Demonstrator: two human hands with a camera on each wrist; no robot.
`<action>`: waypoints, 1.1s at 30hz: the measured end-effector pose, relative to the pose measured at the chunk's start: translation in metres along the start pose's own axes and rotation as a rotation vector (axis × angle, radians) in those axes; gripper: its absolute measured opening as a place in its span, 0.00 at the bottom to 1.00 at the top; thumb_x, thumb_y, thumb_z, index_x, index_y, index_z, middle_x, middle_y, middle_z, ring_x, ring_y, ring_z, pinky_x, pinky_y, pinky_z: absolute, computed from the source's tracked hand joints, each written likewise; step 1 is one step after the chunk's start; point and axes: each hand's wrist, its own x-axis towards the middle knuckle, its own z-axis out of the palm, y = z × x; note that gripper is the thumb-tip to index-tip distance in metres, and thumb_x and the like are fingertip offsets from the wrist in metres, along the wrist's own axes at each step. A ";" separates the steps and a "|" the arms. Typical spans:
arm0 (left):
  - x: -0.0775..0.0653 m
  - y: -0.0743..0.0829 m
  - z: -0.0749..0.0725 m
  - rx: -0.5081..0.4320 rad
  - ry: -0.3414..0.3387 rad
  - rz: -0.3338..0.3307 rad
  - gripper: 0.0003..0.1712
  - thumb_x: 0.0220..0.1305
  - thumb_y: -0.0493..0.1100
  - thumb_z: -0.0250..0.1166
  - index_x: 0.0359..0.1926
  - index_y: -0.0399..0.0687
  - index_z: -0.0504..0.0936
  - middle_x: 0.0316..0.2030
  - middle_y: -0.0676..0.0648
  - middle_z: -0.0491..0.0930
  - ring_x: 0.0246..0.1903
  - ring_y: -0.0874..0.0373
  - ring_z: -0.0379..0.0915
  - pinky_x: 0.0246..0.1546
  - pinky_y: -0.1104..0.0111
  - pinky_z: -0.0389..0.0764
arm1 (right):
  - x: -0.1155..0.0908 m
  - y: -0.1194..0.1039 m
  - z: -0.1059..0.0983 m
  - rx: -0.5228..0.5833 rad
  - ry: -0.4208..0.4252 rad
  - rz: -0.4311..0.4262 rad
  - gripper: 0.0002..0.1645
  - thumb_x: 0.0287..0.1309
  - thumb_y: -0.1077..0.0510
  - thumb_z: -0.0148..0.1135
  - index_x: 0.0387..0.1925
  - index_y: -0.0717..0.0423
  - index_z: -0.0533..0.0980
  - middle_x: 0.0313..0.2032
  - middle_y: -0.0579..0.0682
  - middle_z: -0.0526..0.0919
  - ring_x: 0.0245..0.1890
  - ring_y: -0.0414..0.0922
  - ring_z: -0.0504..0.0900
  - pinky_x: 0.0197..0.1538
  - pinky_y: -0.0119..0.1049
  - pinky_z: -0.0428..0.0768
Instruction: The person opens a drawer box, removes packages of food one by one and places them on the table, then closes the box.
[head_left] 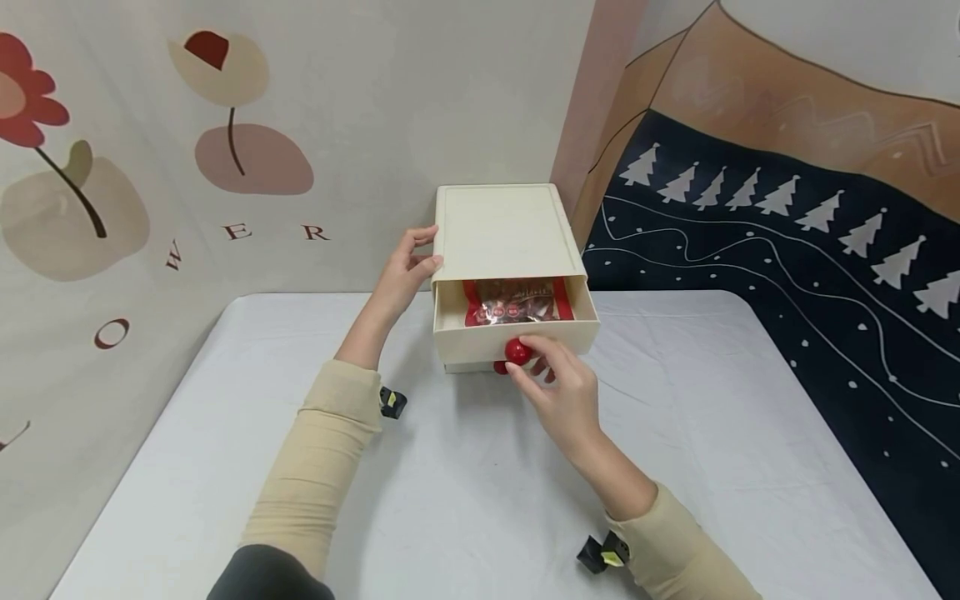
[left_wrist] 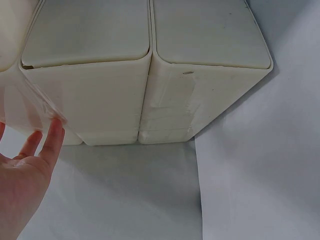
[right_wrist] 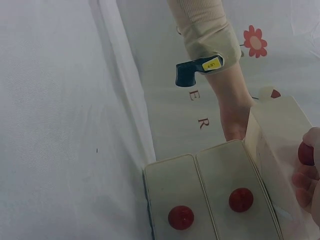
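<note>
A cream drawer cabinet [head_left: 502,229] stands on the table, its top drawer [head_left: 465,342] pulled partway out. Inside the drawer lies a red-edged, see-through packet [head_left: 517,302] with small reddish items. My right hand [head_left: 564,392] pinches the drawer's round red knob [head_left: 517,351] between thumb and fingers. My left hand [head_left: 405,271] rests against the cabinet's left side, fingers extended. In the left wrist view, that hand [left_wrist: 27,180] has its fingertips on the cabinet wall [left_wrist: 100,102]. The right wrist view has the lower drawers closed, with red knobs [right_wrist: 241,200].
The cabinet stands at the back of a white-covered table [head_left: 465,483], near a pale wall cloth [head_left: 390,125] with printed flowers. A dark cloth [head_left: 712,242] with white trees hangs at the right. Black wrist devices [head_left: 603,552] are strapped at both sleeves.
</note>
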 end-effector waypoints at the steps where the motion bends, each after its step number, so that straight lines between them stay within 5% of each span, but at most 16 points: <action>1: 0.000 0.000 0.000 -0.004 -0.001 0.000 0.29 0.56 0.54 0.55 0.61 0.62 0.63 0.58 0.50 0.61 0.50 0.51 0.67 0.49 0.49 0.67 | -0.001 0.000 0.000 0.000 0.000 -0.001 0.23 0.44 0.57 0.69 0.45 0.57 0.75 0.37 0.49 0.80 0.25 0.41 0.76 0.25 0.33 0.75; 33: 0.000 -0.001 0.000 -0.014 0.001 -0.003 0.31 0.55 0.55 0.56 0.61 0.61 0.63 0.58 0.49 0.61 0.50 0.51 0.66 0.49 0.48 0.67 | -0.013 -0.016 -0.014 0.003 -0.001 -0.028 0.20 0.46 0.54 0.67 0.42 0.57 0.76 0.36 0.49 0.81 0.18 0.38 0.74 0.20 0.32 0.73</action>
